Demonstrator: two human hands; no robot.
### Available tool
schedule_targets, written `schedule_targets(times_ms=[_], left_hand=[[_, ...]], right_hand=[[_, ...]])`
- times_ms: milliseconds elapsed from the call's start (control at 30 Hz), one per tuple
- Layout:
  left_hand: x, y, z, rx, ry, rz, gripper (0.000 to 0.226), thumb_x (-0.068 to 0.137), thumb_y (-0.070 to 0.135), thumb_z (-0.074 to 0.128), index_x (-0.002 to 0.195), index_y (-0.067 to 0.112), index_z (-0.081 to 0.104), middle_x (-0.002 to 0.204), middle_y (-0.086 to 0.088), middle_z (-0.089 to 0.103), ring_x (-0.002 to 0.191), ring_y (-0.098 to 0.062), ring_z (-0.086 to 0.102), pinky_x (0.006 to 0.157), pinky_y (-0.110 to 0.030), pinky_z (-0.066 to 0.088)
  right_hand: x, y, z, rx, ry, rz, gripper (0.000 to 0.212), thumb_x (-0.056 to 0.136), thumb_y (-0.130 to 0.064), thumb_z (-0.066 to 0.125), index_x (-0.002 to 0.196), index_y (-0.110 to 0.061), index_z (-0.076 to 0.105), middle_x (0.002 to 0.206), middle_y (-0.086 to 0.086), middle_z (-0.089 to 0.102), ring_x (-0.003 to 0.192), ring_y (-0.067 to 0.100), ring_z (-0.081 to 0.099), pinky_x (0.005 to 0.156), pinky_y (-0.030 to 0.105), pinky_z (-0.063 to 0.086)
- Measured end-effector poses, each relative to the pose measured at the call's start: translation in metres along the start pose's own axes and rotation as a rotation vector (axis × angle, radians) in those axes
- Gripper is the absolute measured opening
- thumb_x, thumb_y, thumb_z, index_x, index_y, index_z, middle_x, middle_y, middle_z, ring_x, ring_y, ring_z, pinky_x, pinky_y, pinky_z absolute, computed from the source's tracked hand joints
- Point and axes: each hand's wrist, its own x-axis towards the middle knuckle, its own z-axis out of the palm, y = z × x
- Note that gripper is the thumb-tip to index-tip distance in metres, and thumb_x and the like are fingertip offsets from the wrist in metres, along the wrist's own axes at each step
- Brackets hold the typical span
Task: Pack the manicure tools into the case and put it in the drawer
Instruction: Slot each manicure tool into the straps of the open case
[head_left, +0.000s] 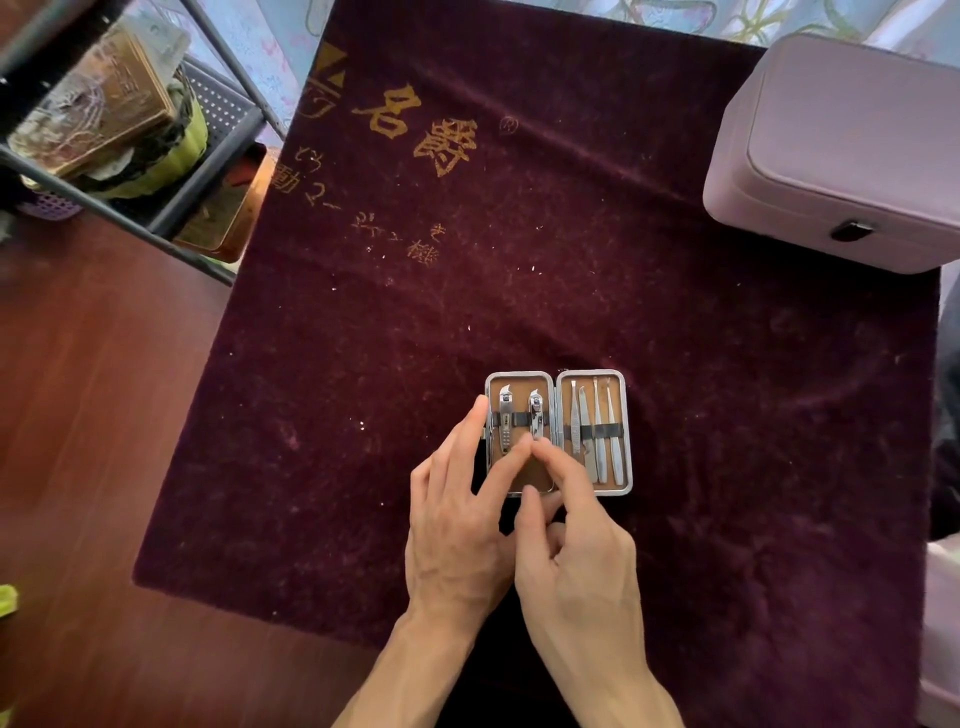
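**Inspector:** Begin with the largest item

**Assistant:** A dark maroon velvet cloth (519, 291) with gold lettering covers the work surface. A closed lilac box (841, 156) sits on its far right corner, well apart from the work; whether it holds the drawer cannot be told. A metal shelf rack (130, 130) stands off the cloth to the far left

**Inspector:** The task item?

**Assistant:** The case (559, 432) lies open and flat near the cloth's near-centre, both halves facing up, presumably so every strap is reachable. The right half holds four slim tools (595, 431) side by side under one elastic band. The left half holds a large clipper (505, 418) and a small clipper (535, 415) under another band

**Inspector:** Hands?

**Assistant:** The left hand (457, 530) rests against the case's left edge, fingers spread and loosely extended, gripping nothing I can see; in my judgement it steadies the case. The right hand (576, 545) has its forefinger extended to the small clipper's lower end, other fingers curled loosely; no closed grip is evident. It appears to be pressing the clipper home

**Inspector:** Progress?

**Assistant:** No loose tools visible on the cloth. Closing and stowing not yet done
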Motion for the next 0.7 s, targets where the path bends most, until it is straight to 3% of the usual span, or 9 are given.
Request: schedule_targets(times_ms=[133, 200, 300, 367, 433, 500, 600, 700], left_hand=[[0.001, 0.001, -0.001, 0.031, 0.007, 0.003, 0.042, 0.103, 0.048, 0.051, 0.135, 0.026, 0.064, 0.157, -0.014, 0.048, 0.139, -0.025, 0.053, 0.105, -0.033, 0.04], [0.001, 0.001, -0.002, 0.032, 0.008, -0.004, 0.045, 0.108, 0.047, 0.038, 0.134, 0.024, 0.067, 0.156, -0.014, 0.049, 0.139, -0.025, 0.053, 0.104, -0.034, 0.042], [0.002, 0.002, -0.002, 0.0, 0.006, -0.005, 0.039, 0.1, 0.038, 0.057, 0.134, 0.022, 0.068, 0.157, -0.014, 0.048, 0.14, -0.024, 0.051, 0.106, -0.034, 0.04], [0.003, 0.003, -0.004, -0.06, -0.024, -0.043, 0.051, 0.09, 0.038, 0.075, 0.137, 0.022, 0.065, 0.159, -0.011, 0.045, 0.142, -0.022, 0.049, 0.11, -0.033, 0.039], [0.005, 0.004, -0.011, -0.186, -0.05, -0.1, 0.069, 0.086, 0.048, 0.075, 0.147, 0.024, 0.055, 0.162, -0.004, 0.041, 0.146, -0.016, 0.043, 0.116, -0.029, 0.035], [0.006, 0.005, -0.019, -0.364, -0.063, -0.201, 0.08, 0.084, 0.053, 0.072, 0.154, 0.028, 0.041, 0.16, 0.009, 0.04, 0.146, -0.006, 0.039, 0.118, -0.018, 0.031], [0.01, 0.007, -0.03, -0.549, -0.029, -0.417, 0.069, 0.089, 0.043, 0.07, 0.151, 0.034, 0.042, 0.14, 0.025, 0.051, 0.131, -0.002, 0.052, 0.106, -0.009, 0.041], [0.02, 0.011, -0.034, -0.578, -0.025, -0.537, 0.048, 0.096, 0.032, 0.067, 0.142, 0.031, 0.055, 0.12, 0.023, 0.06, 0.112, 0.0, 0.061, 0.093, -0.017, 0.054]], right_hand=[[-0.002, -0.003, 0.005, 0.01, 0.015, 0.03, 0.049, 0.104, -0.016, 0.062, 0.149, -0.036, 0.057, 0.116, -0.003, 0.078, 0.068, -0.004, 0.065, 0.068, 0.017, 0.057], [-0.003, -0.004, 0.006, 0.013, 0.015, 0.034, 0.051, 0.105, -0.013, 0.061, 0.15, -0.036, 0.057, 0.121, 0.003, 0.077, 0.076, 0.0, 0.066, 0.077, 0.029, 0.064], [-0.003, -0.004, 0.004, 0.058, -0.012, 0.04, 0.05, 0.105, -0.013, 0.06, 0.149, -0.038, 0.058, 0.132, -0.002, 0.074, 0.103, 0.027, 0.076, 0.09, 0.045, 0.064], [0.0, -0.005, -0.002, 0.112, -0.011, 0.065, 0.046, 0.104, -0.017, 0.062, 0.144, -0.04, 0.062, 0.124, -0.011, 0.077, 0.096, 0.02, 0.078, 0.087, 0.037, 0.065], [0.005, -0.003, -0.013, 0.135, 0.062, 0.066, 0.04, 0.101, -0.018, 0.067, 0.134, -0.04, 0.069, 0.11, -0.02, 0.078, 0.08, 0.01, 0.077, 0.076, 0.019, 0.061], [0.014, 0.004, -0.028, 0.096, 0.194, 0.05, 0.037, 0.098, -0.018, 0.071, 0.127, -0.04, 0.071, 0.109, -0.022, 0.076, 0.087, 0.005, 0.074, 0.069, 0.012, 0.055], [0.024, 0.017, -0.048, 0.032, 0.286, 0.085, 0.037, 0.098, -0.024, 0.07, 0.131, -0.039, 0.066, 0.116, -0.023, 0.07, 0.103, 0.001, 0.068, 0.077, 0.018, 0.055], [0.028, 0.026, -0.057, 0.022, 0.211, 0.176, 0.044, 0.099, -0.031, 0.069, 0.142, -0.034, 0.06, 0.117, -0.02, 0.068, 0.107, -0.002, 0.066, 0.077, 0.016, 0.051]])
